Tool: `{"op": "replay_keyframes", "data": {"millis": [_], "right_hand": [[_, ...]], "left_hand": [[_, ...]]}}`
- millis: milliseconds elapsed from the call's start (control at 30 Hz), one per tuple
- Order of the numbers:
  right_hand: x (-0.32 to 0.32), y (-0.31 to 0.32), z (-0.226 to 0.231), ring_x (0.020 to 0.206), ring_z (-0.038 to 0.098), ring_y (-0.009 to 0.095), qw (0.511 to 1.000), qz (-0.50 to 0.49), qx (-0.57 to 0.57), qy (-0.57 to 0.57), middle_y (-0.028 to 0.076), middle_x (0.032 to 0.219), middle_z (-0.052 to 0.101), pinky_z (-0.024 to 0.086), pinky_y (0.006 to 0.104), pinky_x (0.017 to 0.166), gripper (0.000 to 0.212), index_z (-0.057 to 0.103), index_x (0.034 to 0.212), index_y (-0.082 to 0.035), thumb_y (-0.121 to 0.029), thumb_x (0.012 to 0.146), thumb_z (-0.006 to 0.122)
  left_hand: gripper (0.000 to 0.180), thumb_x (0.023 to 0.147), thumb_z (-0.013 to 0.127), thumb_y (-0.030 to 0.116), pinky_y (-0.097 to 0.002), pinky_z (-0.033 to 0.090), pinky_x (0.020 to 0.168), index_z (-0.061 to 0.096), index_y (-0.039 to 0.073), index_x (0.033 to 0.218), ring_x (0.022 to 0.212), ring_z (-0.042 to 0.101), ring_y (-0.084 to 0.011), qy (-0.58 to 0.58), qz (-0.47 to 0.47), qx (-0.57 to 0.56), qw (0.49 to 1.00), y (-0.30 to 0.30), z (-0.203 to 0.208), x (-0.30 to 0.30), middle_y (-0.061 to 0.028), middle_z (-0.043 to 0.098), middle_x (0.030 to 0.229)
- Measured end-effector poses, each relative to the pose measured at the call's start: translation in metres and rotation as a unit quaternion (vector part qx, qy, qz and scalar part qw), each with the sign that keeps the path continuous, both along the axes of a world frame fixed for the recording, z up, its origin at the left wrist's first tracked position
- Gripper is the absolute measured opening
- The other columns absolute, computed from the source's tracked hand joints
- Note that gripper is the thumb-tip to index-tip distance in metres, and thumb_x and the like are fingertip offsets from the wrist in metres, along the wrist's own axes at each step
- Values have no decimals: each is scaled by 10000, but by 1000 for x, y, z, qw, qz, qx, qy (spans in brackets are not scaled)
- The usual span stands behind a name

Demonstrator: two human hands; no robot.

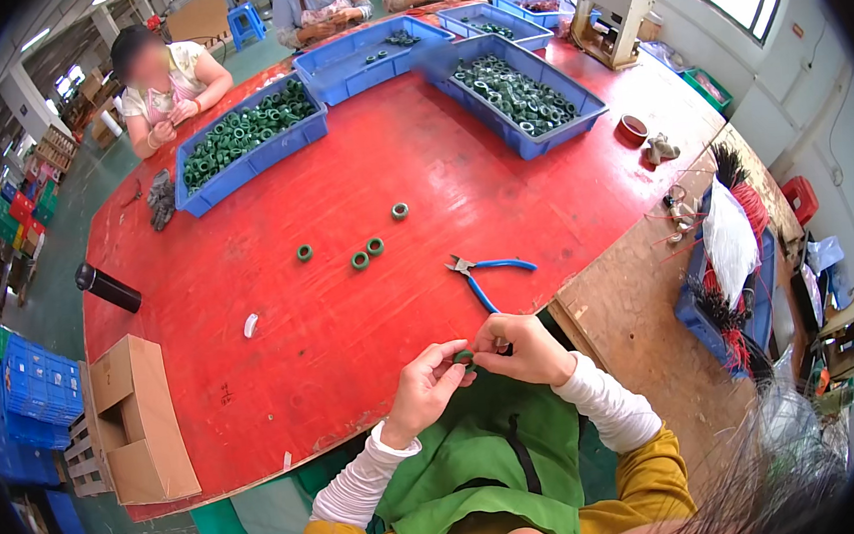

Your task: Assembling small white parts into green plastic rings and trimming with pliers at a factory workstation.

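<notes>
At the table's near edge, my left hand (pixel 430 379) pinches a small green ring (pixel 463 357) between thumb and fingers. My right hand (pixel 526 350) meets it there, thumb and fingertips closed at the ring's right side; whether they grip the ring itself or something thin at it is too small to tell. Blue-handled cutting pliers (pixel 488 274) lie with their jaws spread just beyond my hands. Farther off on the red table (pixel 285 379) are several loose rings, among them a green ring (pixel 375 246) and a paler one (pixel 400 211).
Blue trays full of green rings stand at the far left (pixel 192 207) and far right (pixel 577 127). A black bottle (pixel 108 287) and a cardboard box (pixel 163 418) are at the left. A blue bin (pixel 697 316) with red and black wires sits right. Three people sit across the table.
</notes>
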State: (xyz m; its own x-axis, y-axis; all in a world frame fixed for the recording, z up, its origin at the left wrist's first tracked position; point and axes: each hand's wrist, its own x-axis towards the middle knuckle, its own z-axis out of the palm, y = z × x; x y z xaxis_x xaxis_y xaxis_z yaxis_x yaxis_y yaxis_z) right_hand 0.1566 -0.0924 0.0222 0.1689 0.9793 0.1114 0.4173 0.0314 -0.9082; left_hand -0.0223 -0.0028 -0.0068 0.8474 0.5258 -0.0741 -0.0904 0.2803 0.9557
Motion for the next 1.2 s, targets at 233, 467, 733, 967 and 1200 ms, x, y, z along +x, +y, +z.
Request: {"op": "replay_keyframes", "data": {"millis": [233,467,733,967,1200], "right_hand": [[-5,-1,2,625,590,108,999,2,-39,6,46,717,636,490,254,572,128,593,782,-8,-60,739,702],[-7,-6,3,631,577,84,998,36,-41,11,41,705,619,481,244,580,113,610,821,-8,-71,761,682],[18,-3,-4,787,620,109,926,117,-215,289,63,928,662,527,254,700,221,606,1061,2,-146,900,579],[14,-1,-36,857,585,122,956,133,-94,243,19,943,623,477,264,777,270,601,1099,-23,-179,882,643],[9,1,-45,814,513,107,981,99,37,164,13,893,598,429,247,673,206,694,1003,-78,-193,832,697]], "left_hand": [[270,907,551,20,-260,551,792,537,-53,1166,899,609,-120,-12,2,13,1000,-3,-1,-2,-56,565,1023],[218,880,637,92,-206,493,622,600,-4,1072,700,596,-74,55,31,-8,998,-9,-7,-4,-16,637,821],[171,881,632,92,-216,483,587,615,-3,1023,657,573,-85,30,57,-2,998,-12,-9,-8,-43,636,819],[202,881,630,86,-226,479,578,581,-2,1055,709,573,-95,-1,83,-51,995,-12,-12,-9,-55,626,851],[168,881,628,98,-268,471,579,571,11,1013,701,577,-139,-79,45,-184,979,-7,-29,-18,-71,616,879]]}}
